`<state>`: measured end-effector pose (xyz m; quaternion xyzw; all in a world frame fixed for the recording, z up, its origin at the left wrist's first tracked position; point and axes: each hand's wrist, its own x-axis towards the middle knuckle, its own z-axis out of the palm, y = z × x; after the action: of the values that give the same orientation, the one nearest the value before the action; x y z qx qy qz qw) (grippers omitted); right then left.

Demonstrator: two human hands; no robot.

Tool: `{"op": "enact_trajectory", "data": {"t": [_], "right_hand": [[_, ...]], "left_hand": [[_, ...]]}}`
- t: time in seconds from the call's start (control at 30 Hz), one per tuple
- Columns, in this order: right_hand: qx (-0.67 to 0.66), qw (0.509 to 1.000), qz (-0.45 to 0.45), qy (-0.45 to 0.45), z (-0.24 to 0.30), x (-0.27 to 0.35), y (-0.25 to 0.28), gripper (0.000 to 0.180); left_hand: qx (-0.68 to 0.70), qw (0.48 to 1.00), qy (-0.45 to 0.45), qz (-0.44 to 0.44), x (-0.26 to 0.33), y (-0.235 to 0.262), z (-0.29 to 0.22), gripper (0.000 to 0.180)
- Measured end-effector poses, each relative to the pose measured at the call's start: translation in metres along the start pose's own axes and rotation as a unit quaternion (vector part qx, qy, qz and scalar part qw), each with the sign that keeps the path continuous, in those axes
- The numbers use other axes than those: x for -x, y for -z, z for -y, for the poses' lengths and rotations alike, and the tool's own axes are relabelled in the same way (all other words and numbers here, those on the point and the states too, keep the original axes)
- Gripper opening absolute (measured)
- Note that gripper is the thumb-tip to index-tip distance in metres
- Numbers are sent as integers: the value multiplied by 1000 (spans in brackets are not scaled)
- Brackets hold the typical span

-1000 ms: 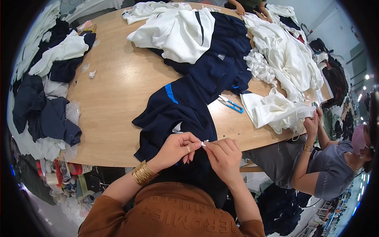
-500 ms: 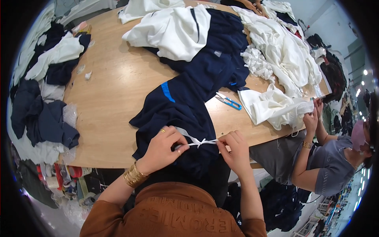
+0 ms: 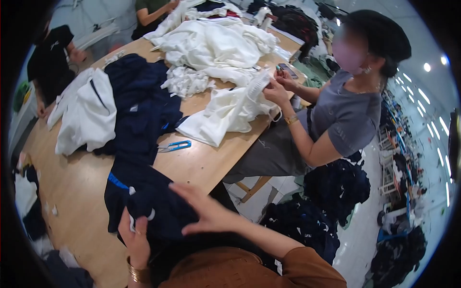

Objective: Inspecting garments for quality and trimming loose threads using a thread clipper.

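My left hand (image 3: pixel 135 242) is closed at the near end of a navy garment (image 3: pixel 144 185), with cloth pinched between thumb and fingers. Bits of white drawstring (image 3: pixel 151 214) show beside those fingers; the rest of the cord is hidden. My right hand (image 3: pixel 206 211), a little blurred, hovers by the same garment with its fingers spread and nothing in them. A blue strip (image 3: pixel 116 181) crosses the navy cloth. Beyond it on the table lie blue-handled thread snips (image 3: pixel 176 146).
White garments (image 3: pixel 216 43) are heaped across the wooden table (image 3: pixel 62 175). At the right, a seated co-worker (image 3: pixel 336 105) handles a white garment (image 3: pixel 225 113). Other people stand on the far side. Dark garments (image 3: pixel 309 211) are piled on the floor at right.
The view has swung to the right. The stretched white drawstring bow is out of my right hand, which has opened and drawn away from it. My left hand now grips at the garment's edge.
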<state>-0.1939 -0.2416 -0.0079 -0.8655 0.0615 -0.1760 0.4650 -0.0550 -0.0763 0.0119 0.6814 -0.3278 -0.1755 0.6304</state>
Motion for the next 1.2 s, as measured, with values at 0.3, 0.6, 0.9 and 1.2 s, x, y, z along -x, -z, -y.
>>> {"op": "enact_trajectory", "data": {"t": [0.3,0.6,0.9,1.2], "right_hand": [[-314,939,-136,-40,7,57,9,62],[-452,634,-477,-408,-35,257,90,42],[-16,602,150,-784,-115,454,-110,55],[-13,269,65,-961,17,618,-121,85]], "left_hand": [[211,955,-89,190,-4,-76,-85,59],[-141,880,-130,435,-20,-107,55,33],[-294,820,-277,406,-2,-121,105,28],[-325,806,-294,398,2,-126,101,19]]}}
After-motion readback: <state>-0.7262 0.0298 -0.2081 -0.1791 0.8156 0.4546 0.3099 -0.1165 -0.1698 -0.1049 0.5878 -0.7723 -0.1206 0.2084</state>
